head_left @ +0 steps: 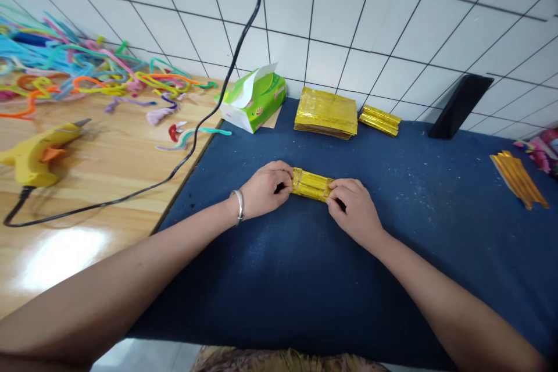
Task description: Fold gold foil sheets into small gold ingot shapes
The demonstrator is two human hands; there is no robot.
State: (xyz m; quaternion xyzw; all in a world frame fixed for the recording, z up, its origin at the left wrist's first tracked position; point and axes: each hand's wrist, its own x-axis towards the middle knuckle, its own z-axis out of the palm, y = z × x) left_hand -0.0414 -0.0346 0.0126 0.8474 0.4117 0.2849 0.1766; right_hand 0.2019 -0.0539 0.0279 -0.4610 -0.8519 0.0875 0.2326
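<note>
A strip of folded gold foil paper lies across the middle of the dark blue mat, with lengthwise creases showing along it. My left hand pinches its left end between thumb and fingers; a silver bangle circles that wrist. At the opposite end, my right hand grips the strip with thumb and fingertips. Behind the hands sits a stack of gold foil paper, and a folded gold piece rests just to its right.
A green tissue pack stands near the tiled wall. Leftward on the wooden table are a yellow glue gun, its black cord and tangled pipe cleaners. A black stand and orange-gold strips are at right.
</note>
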